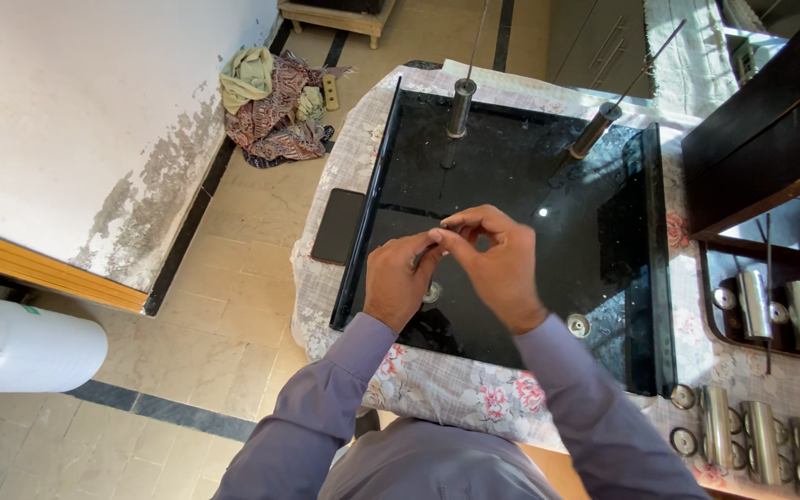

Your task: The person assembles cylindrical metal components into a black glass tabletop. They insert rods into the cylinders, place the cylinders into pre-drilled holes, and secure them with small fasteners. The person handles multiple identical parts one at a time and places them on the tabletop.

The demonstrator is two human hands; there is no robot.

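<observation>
Whatever is pinched between the fingertips of the left hand (402, 281) and right hand (497, 264), above the black glass panel (511, 185), is too small to be identified. A round metal fitting (432, 293) on the panel is partly hidden by the left hand. The metal cylinders (770, 435) right of the panel are cut off by the edge.
</observation>
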